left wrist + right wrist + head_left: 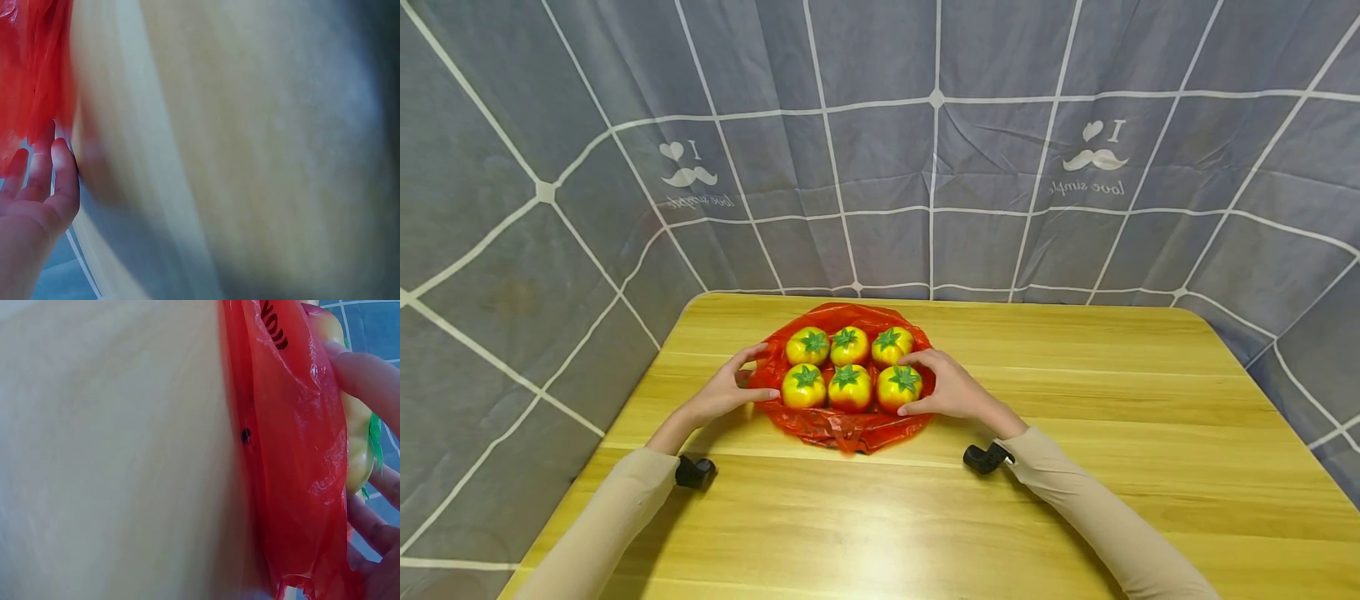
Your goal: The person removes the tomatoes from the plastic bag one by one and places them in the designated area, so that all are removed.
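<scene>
Several yellow-and-red toy tomatoes with green leafy tops, such as the front middle tomato (pixel 848 392), sit in two rows on a spread red plastic bag (pixel 835 433). My right hand (pixel 951 387) grips the front right tomato (pixel 899 385), its thumb at the near side and fingers round the far side. In the right wrist view, the thumb lies on a tomato (pixel 357 447) beside the bag's wall (pixel 300 469). My left hand (pixel 726 392) is at the bag's left edge, thumb and fingers spread apart. Its fingers (pixel 64 169) touch the red plastic (pixel 44 81) in the left wrist view.
The bag lies on a wooden table (pixel 1075 383), towards its left and far side. Grey curtains with white grid lines (pixel 880 158) hang behind the table and at both sides. Black wrist cameras (pixel 987 458) sit below each sleeve cuff.
</scene>
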{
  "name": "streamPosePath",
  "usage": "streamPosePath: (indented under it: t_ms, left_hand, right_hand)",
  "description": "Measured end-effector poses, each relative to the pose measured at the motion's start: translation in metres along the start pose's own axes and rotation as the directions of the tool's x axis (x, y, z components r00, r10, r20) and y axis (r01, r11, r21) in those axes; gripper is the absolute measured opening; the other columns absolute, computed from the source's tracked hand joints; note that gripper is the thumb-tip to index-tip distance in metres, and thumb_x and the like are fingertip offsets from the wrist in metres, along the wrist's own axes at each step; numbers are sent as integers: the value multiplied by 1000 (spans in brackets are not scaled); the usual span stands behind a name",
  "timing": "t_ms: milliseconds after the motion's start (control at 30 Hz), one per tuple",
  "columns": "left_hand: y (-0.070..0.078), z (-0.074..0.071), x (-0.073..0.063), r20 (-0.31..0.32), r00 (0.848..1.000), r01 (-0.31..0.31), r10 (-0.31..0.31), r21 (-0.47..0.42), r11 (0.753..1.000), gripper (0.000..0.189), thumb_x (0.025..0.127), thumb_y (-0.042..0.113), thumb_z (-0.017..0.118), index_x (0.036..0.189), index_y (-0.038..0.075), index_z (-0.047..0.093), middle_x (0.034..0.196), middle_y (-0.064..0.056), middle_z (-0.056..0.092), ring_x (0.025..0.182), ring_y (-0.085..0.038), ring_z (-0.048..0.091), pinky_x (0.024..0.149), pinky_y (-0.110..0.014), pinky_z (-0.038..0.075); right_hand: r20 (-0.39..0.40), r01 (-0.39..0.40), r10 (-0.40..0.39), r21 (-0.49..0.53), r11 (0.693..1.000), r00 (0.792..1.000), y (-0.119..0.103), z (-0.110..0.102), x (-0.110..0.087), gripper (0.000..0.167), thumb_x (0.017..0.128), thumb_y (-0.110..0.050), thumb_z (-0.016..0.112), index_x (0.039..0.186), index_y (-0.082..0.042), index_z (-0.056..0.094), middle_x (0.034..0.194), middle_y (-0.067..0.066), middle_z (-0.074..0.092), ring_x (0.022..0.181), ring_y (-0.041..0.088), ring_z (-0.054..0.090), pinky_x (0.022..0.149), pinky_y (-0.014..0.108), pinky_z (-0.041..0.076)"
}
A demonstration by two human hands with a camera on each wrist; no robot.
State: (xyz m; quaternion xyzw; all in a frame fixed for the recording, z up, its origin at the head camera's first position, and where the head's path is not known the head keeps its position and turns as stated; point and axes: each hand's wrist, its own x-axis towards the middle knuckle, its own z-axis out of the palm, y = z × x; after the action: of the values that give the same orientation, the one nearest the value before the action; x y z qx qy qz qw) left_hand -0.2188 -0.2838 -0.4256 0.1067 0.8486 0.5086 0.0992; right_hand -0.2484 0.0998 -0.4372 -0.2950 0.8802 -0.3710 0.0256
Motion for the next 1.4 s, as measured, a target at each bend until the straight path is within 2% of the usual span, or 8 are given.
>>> streamPosePath:
  t_ms: [367, 933, 1233, 1400]
  left_hand:
    - [-1, 0, -3, -6, 1000, 3, -4, -27, 1000, 80, 87, 15, 69, 151, 5, 22, 151, -26, 26, 131, -50, 38, 106, -61, 35]
    - [2, 1, -4, -1, 1000, 19, -19, -15, 1000, 79, 87, 17, 69, 150, 3, 24, 153, -25, 26, 132, -48, 38, 106, -60, 35]
    - [2, 1, -4, 2, 1000, 12, -12, -8, 1000, 79, 87, 17, 69, 149, 1, 23, 151, -27, 26, 130, -49, 39, 105, -58, 37]
    - [3, 2, -3, 2, 1000, 17, -17, -4, 1000, 80, 86, 17, 69, 150, 1, 23, 152, -27, 25, 131, -49, 38, 105, -59, 37]
  right_hand:
    - [6, 8, -7, -5, 1000, 1000, -1, 0, -1, 71, 65, -37, 88, 126, -13, 59, 128, 9, 58, 124, 28, 49, 108, 49, 38]
    - [10, 5, -5, -12, 1000, 1000, -8, -5, -4, 70, 65, -37, 87, 126, -18, 58, 130, 6, 56, 123, 28, 49, 106, 51, 39]
    - [-60, 75, -74, 19, 997, 995, -12, -10, -11, 70, 65, -36, 88, 126, -17, 59, 128, 6, 58, 121, 27, 51, 104, 50, 41]
    - [-89, 78, -74, 41, 996, 993, -16, -14, -15, 70, 66, -35, 88, 127, -19, 58, 129, 5, 57, 122, 26, 52, 105, 50, 41]
